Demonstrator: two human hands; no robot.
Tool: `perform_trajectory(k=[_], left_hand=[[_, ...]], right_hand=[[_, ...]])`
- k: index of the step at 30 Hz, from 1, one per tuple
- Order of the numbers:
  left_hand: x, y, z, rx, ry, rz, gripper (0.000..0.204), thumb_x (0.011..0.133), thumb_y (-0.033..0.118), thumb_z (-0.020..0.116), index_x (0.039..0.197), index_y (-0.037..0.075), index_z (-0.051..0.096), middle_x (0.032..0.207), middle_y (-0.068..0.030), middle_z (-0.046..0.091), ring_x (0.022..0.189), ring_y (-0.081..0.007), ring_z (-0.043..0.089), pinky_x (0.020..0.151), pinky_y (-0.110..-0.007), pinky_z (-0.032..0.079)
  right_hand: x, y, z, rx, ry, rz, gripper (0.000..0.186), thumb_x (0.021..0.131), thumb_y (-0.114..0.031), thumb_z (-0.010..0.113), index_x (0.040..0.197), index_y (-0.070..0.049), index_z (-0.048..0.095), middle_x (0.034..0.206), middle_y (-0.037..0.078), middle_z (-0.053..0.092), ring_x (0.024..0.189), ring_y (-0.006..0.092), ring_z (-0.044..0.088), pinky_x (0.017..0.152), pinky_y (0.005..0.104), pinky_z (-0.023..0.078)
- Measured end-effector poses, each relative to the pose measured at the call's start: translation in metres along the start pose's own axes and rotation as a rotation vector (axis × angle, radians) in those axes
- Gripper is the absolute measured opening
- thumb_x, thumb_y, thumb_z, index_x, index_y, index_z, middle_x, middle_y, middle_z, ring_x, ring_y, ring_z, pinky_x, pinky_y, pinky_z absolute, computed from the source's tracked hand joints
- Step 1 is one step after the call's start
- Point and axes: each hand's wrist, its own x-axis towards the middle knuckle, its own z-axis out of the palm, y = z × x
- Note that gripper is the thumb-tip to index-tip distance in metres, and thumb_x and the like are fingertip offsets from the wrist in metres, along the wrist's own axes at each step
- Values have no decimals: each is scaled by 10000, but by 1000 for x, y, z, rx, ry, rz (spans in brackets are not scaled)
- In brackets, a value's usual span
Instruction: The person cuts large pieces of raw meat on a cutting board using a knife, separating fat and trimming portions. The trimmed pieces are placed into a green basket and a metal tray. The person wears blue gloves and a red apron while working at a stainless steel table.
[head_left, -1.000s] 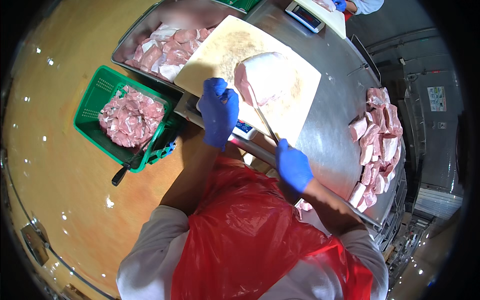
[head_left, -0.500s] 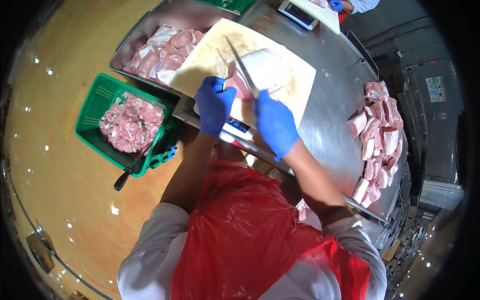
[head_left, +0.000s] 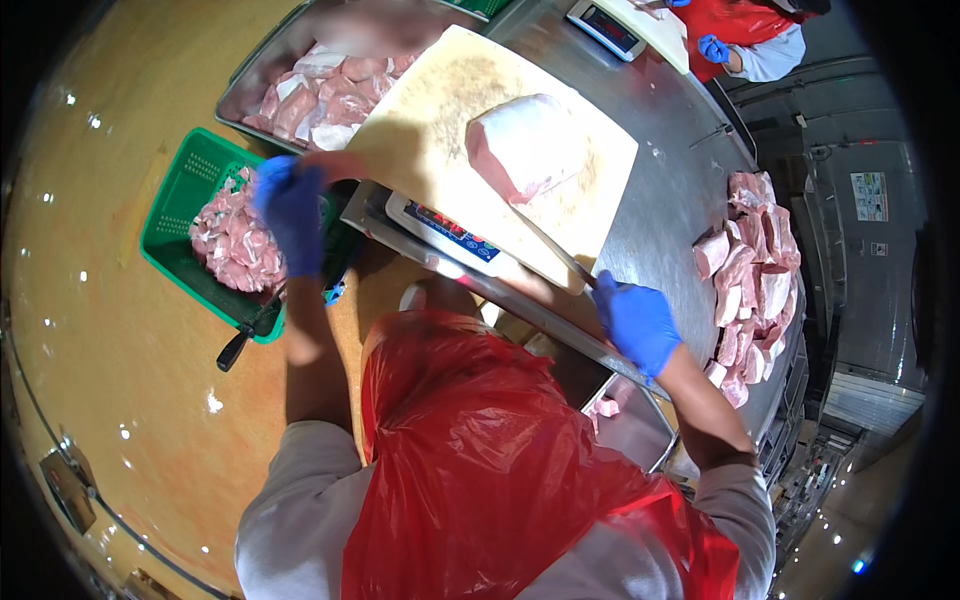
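My right hand (head_left: 635,320), in a blue glove, is closed round the handle of a knife (head_left: 555,248). The blade lies across the near part of the white cutting board (head_left: 440,110), its tip close to a big piece of meat (head_left: 530,145) with a pale fat layer. My left hand (head_left: 290,210), also gloved in blue, is closed at the right side of a green crate (head_left: 165,225) holding meat trimmings (head_left: 235,240). From its fingers a thin strip of pink meat (head_left: 338,164) sticks out toward the board, smeared by motion.
Beyond the crate stands a metal bin of meat chunks (head_left: 325,95). A digital scale (head_left: 440,230) sits under the board's near edge. Cut pieces (head_left: 760,270) are heaped at the right of the steel table (head_left: 670,190). A co-worker (head_left: 745,45) stands at the far right, near another scale (head_left: 608,30).
My left hand has left the large piece and swung left to the crate with a strip of meat. My right hand has drawn the knife back toward me and to the right.
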Motion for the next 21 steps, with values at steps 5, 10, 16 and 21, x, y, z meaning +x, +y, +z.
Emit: perform_trajectory(k=[5, 10, 16, 21], left_hand=[[45, -72, -177, 1445, -312, -16, 326, 858, 159, 662, 1128, -21, 642, 956, -199, 687, 913, -331, 665, 832, -424, 526], [49, 15, -62, 817, -161, 217, 405, 939, 174, 623, 1300, -11, 612, 1106, -237, 707, 1012, -341, 706, 887, -395, 547], [-4, 26, 126, 491, -365, 729, 431, 875, 285, 743, 1189, 0, 669, 1027, -211, 703, 875, -351, 689, 821, -403, 559], [-54, 68, 202, 963, -882, 332, 908, 697, 414, 836, 1453, 89, 454, 1239, -261, 564, 1134, -428, 576, 950, -492, 506]], right_hand=[[-18, 22, 12, 354, 348, 116, 132, 984, -159, 610, 972, -44, 547, 740, 243, 638, 669, 461, 636, 564, 530, 485], [13, 10, 19, 712, 494, 313, 181, 1005, -161, 599, 1018, 19, 585, 697, 213, 638, 583, 366, 640, 537, 425, 482], [43, -26, -22, 1010, 652, 280, 234, 1037, -203, 577, 1031, 30, 599, 660, 80, 612, 537, 122, 573, 506, 322, 463], [38, -21, -16, 997, 665, 298, 196, 1021, -171, 588, 1028, 23, 614, 661, 133, 633, 538, 205, 624, 516, 358, 473]])
